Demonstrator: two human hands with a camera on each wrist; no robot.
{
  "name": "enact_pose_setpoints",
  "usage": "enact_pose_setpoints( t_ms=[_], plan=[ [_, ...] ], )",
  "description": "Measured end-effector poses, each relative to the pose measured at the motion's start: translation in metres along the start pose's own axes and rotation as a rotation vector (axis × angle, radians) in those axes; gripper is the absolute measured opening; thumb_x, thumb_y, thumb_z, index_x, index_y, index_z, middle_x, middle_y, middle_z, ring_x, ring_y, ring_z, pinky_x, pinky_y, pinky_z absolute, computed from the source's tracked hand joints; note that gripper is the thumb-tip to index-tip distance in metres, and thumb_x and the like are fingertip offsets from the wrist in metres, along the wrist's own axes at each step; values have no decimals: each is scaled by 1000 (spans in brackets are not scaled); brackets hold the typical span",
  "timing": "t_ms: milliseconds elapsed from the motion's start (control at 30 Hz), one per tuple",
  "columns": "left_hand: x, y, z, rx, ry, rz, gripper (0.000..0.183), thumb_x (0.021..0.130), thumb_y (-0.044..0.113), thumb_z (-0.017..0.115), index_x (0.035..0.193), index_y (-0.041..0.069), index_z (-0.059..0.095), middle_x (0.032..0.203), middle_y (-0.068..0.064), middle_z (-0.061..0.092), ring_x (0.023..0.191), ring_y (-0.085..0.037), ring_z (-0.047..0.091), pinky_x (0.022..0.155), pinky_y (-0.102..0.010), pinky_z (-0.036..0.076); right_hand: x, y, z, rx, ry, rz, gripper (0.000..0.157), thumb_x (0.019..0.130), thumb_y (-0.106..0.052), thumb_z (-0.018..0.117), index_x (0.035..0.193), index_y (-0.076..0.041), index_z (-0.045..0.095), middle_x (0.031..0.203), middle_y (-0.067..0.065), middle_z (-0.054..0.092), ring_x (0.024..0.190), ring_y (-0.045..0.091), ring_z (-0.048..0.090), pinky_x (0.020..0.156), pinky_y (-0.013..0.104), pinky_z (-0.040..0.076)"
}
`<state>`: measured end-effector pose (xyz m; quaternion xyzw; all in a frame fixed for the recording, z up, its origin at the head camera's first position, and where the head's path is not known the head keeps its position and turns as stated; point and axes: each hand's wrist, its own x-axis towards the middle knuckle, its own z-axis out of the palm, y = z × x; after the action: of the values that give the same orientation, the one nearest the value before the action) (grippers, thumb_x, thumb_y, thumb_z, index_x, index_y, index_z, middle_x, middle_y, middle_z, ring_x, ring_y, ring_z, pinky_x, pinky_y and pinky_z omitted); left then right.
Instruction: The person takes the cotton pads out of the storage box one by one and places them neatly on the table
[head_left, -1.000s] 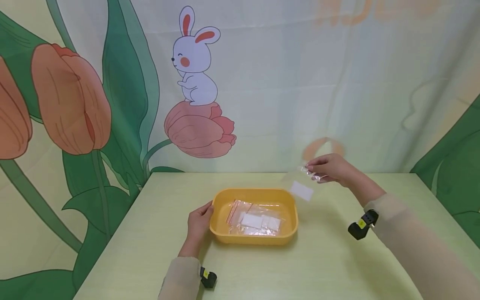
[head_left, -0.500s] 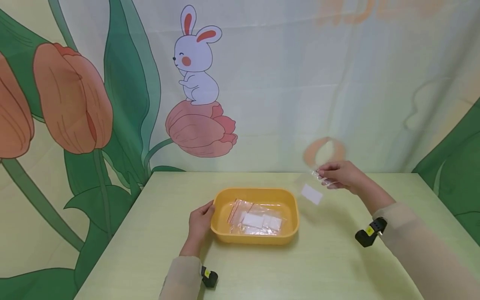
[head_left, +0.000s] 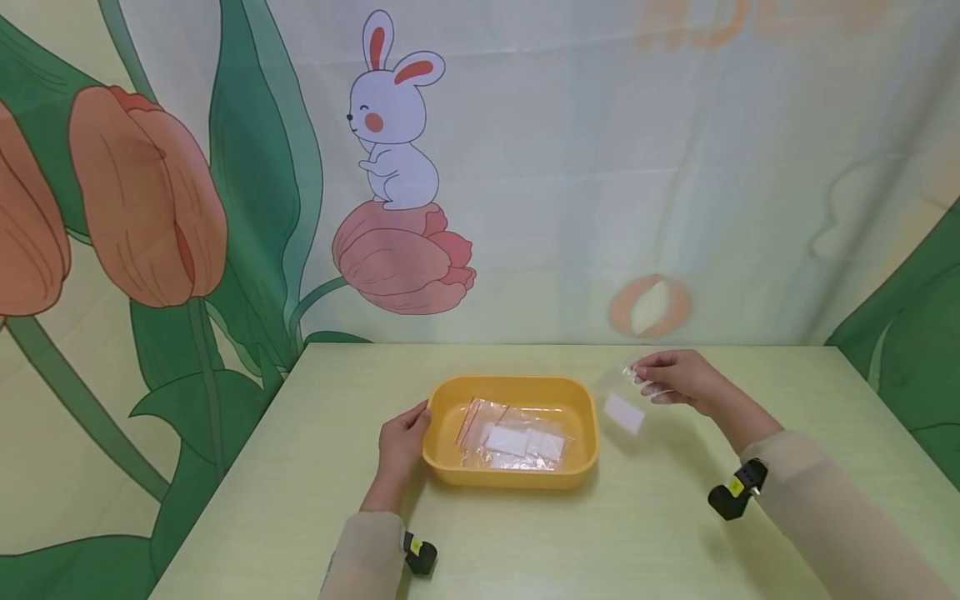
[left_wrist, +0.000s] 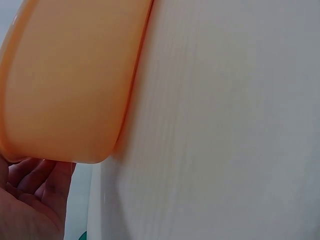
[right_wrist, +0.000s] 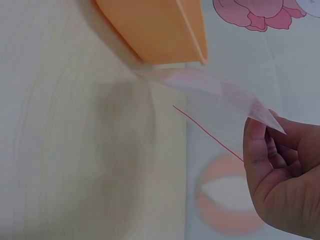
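A yellow plastic tray (head_left: 510, 478) stands on the table. At its left end my left hand (head_left: 400, 446) grips the rim, thumb uppermost; the left wrist view shows the curled fingers (left_wrist: 37, 177) by the tray's outer wall. To the right of the tray, my right hand (head_left: 688, 379) pinches a clear zip-lock bag (right_wrist: 200, 85) by one edge. The bag hangs above the table with a white card (head_left: 623, 414) inside, and a red line runs along it in the right wrist view. Several similar bags (head_left: 487, 414) with white cards lie overlapping in the tray.
The pale table (head_left: 480, 550) reaches back to a hanging cloth (head_left: 555, 192) printed with tulips and a rabbit. A small black camera (head_left: 737, 490) is strapped to the right wrist, another camera (head_left: 420, 556) to the left.
My right hand has moved down and a little to the right with the bag, away from the tray's right end. My left hand stays at the tray's rim.
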<state>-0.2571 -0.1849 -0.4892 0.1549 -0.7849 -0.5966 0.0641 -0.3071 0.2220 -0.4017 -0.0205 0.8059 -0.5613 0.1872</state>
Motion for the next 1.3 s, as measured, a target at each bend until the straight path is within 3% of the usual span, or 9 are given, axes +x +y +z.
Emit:
enact_pose_setpoints(
  t_ms=[200,467,733,1300],
  plan=[
    [-1,1,1,-5,-5,-6,37,106,16,53,138,-1,60,146,-20,57,143,-37,50,118,-48,46,0,10,6,51,23,39,38,104,-15,58,133,9,56,85,-10,70,73,2,68,69,16,62],
    [1,-1,2,-9,-9,-10,38,106,17,53,138,0,60,147,-19,57,144,-37,50,119,-48,46,-4,27,8,98,32,51,41,106,-12,54,138,13,51,85,-11,70,71,1,67,68,16,62],
    [2,-1,2,1,-5,-11,38,105,18,53,138,0,61,146,-19,58,144,-37,50,119,-48,45,-13,48,5,167,47,47,38,105,-12,55,134,13,54,85,-11,72,68,0,68,67,16,62],
    [0,2,2,3,-5,-21,38,106,17,53,139,0,60,147,-19,58,144,-37,50,118,-47,47,-19,79,1,184,118,100,39,105,-12,56,135,12,54,81,-14,72,69,1,70,64,17,60]
  ],
)
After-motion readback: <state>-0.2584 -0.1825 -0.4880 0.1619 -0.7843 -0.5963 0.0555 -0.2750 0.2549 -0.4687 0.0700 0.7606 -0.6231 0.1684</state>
